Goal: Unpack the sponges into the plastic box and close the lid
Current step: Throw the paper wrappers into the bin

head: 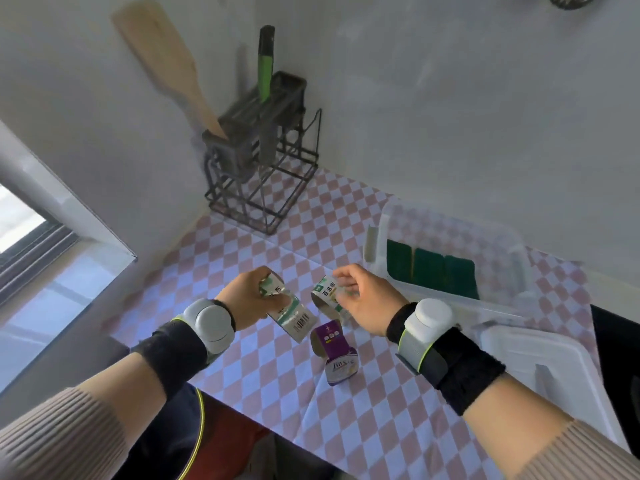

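3 green sponges (pixel 431 273) in the clear plastic box (pixel 388 216), side by side, scrub side up, near the box's front wall. Box sits on the checkered cloth (pixel 270 375), right of centre, open. White lid (pixel 540 362) lies flat on the cloth just in front of/right of the box, not on it.

Wrappers: 3 cardboard sleeves total.
- L hand (pixel 246 299) grips a green/white sleeve (pixel 291 317), fingers curled round its upper end, barcode end pointing down, held above the cloth.
- R hand (pixel 367 299) pinches a 2nd green/white sleeve (pixel 327 297) btwn thumb and fingers, also off the cloth.
- 3rd one, purple sleeve (pixel 334 351), lies on the cloth just below and btwn the two hands, untouched.

Both sleeves look flattened/empty; can't tell for sure what's inside.

Back corner: wire rack (pixel 263 188) w/ a grey holder on top, 2 items in it – wooden spatula (pixel 166 60) leaning left, green-handled utensil (pixel 266 64) upright.

1 wrist device per arm, 2 total.
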A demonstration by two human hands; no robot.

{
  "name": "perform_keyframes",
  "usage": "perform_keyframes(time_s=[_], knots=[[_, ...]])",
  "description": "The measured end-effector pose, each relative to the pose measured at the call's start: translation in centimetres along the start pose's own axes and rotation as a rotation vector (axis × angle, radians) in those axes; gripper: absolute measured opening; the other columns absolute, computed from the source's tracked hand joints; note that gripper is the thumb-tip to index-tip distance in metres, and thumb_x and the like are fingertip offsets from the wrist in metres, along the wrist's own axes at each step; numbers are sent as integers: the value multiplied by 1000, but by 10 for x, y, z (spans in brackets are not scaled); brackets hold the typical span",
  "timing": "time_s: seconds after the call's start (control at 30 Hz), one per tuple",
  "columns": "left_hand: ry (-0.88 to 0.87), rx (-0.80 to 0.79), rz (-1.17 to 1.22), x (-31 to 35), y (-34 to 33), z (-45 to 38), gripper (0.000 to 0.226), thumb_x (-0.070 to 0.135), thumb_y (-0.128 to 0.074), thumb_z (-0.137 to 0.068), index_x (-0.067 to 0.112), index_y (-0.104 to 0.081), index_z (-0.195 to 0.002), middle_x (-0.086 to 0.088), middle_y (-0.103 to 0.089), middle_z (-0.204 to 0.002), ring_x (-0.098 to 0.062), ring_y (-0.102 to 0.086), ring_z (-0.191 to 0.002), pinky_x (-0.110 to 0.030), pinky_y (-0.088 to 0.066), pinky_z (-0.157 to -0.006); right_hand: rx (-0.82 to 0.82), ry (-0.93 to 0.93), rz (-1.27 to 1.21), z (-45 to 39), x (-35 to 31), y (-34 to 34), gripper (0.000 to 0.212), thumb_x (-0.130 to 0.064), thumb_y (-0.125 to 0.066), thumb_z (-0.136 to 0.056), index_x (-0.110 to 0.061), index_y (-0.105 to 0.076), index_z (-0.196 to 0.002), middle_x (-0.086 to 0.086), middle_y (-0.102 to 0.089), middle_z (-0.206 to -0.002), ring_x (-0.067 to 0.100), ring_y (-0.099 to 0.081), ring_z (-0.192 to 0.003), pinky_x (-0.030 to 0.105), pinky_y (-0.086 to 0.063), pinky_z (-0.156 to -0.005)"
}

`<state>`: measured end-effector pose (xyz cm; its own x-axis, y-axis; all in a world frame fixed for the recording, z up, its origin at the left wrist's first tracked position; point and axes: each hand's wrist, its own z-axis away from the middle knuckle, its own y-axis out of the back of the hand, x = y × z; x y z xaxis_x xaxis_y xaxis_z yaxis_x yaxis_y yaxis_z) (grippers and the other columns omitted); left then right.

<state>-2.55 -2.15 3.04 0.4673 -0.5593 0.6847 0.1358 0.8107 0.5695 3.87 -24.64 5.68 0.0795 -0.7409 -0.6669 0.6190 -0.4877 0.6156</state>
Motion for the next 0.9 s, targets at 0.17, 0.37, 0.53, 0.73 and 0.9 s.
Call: perform_keyframes(time_s=[0.17, 0.37, 0.53, 0.73, 0.9], knots=[[0, -189, -93, -12, -11, 4, 18, 31, -63, -91, 15, -61, -101, -5, -72, -96, -18, -66, -69, -35, -57, -70, -40, -225, 116, 6, 19, -25, 49, -37, -65, -87, -19, -45, -128, 1, -62, -113, 21, -62, -102, 32, -50, -88], [-42, -332, -217, -17, -40, 2, 35, 35, -66, -88, 24, -58, -120, 0, -67, -103, -17, -60, -74, -26, -49, -63, -41, -264, 55, 14, 33, -53, 41, -23, -73, -83, -21, -51, -117, 0, -67, -99, 20, -65, -90, 32, -52, -78], [-44, -371, -252, -13, -56, 1, 52, 41, -64, -88, 31, -47, -136, 4, -64, -102, -10, -59, -69, -20, -45, -60, -26, -187, -47, 11, 31, -62, 36, -7, -68, -85, -22, -52, -113, 7, -71, -98, 23, -66, -83, 38, -54, -80], [-42, -249, -237, -19, -55, -2, 15, 41, -59, -91, 27, -60, -98, 2, -65, -90, -16, -60, -73, -23, -44, -57, -27, -135, -106, 5, 19, -66, 25, -10, -65, -88, -21, -57, -109, 4, -72, -93, 24, -69, -86, 25, -51, -69], [-7, -139, -167, -28, -40, -2, 9, 36, -59, -91, 27, -61, -90, 1, -65, -86, -18, -59, -73, -24, -44, -55, 214, -81, -7, -13, 12, -58, 26, -25, -66, -87, -20, -55, -110, 4, -58, -106, 20, -59, -94, 24, -47, -82]])
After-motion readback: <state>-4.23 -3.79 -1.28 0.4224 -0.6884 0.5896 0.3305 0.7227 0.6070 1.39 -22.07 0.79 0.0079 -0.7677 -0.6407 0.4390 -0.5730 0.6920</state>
